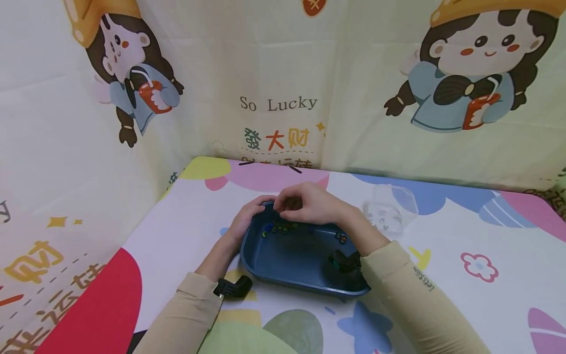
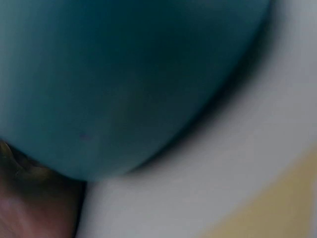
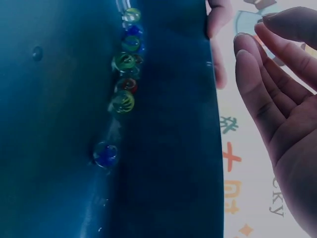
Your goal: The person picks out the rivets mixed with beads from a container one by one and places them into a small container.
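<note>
A dark blue plastic basin (image 1: 292, 265) sits on the table, tilted in the head view. Along its far inner edge lies a row of several glass marbles (image 3: 124, 101), with a blue-cored one (image 3: 105, 154) apart from the row. My left hand (image 1: 243, 219) grips the basin's far left corner, thumb over the rim. Above the far rim hovers my right hand (image 1: 311, 204), its fingers loosely bent; the right wrist view shows nothing between them. The left wrist view is mostly filled by the basin's blurred outer wall (image 2: 124, 89).
A clear plastic container (image 1: 391, 209) with small clear pieces in it stands beyond my right forearm. Two more marbles (image 1: 341, 238) lie at the basin's right side. A patterned cloth (image 1: 353, 142) hangs behind the table.
</note>
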